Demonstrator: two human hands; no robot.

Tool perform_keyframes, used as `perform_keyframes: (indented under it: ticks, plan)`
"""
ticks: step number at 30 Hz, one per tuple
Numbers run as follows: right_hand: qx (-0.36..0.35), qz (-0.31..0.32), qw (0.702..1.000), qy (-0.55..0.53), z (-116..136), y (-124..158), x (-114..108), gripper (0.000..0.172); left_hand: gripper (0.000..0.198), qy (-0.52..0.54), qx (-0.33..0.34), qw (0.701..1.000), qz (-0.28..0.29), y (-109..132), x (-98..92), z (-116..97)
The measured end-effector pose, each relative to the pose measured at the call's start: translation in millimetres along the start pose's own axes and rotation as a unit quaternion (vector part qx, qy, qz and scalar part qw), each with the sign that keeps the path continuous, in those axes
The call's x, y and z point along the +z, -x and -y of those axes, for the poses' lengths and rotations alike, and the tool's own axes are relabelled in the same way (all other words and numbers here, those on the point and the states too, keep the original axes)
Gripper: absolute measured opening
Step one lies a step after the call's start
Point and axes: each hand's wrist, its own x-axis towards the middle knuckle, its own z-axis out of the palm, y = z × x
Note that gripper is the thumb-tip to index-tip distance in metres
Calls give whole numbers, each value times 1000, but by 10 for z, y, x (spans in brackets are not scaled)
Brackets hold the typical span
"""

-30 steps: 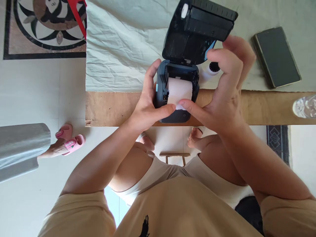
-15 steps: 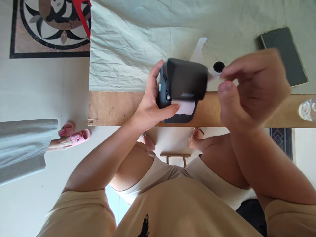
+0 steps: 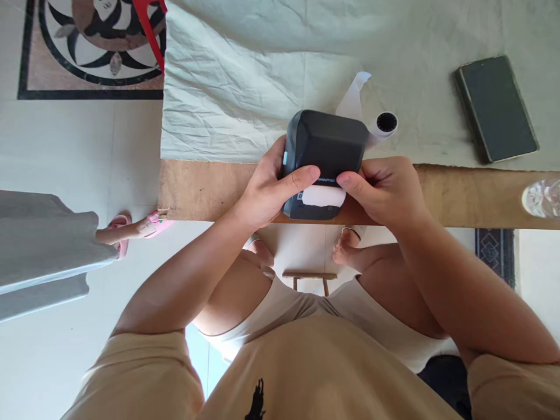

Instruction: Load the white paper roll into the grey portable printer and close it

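- Currently the dark printer [image 3: 328,143] sits at, or is held just over, the tabletop's near edge [image 3: 205,189], left of its middle; contact underneath is hidden.
- Left hand [image 3: 271,186] grips its left side, thumb across the cover; right hand [image 3: 389,189] is closed at its right side, fingers curled, thumb tip by the cover's front edge.
- Cover looks down, though whether it is latched cannot be told; uneven thumb pressure might leave one side unseated.
- White paper [image 3: 324,196] pokes out at the front between the thumbs; if it lies skewed under the cover, it could crease or jam.
- Being so near the edge, the printer could tip off should both hands slacken.
- Just behind its far right corner, a white roll [image 3: 387,123] and a loose strip [image 3: 350,102] crowd that side; a sideways shove could knock the roll.
- Farther out, the phone [image 3: 497,109] lies toward the right on the cloth [image 3: 245,87], and a clear glass [image 3: 541,198] is by the near edge, far right; both are well apart from the hands.
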Motion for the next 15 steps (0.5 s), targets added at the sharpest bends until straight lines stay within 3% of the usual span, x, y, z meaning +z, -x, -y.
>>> perform_keyframes:
  ticks: [7,15]
  plan:
    - [2,6,1000,-7,-43,13,-3,59,35,57,15,998,25,-23,25,32]
    - [-32,9,999,-29,-42,23,-15,52,35,112,-21,992,-47,-117,37,54]
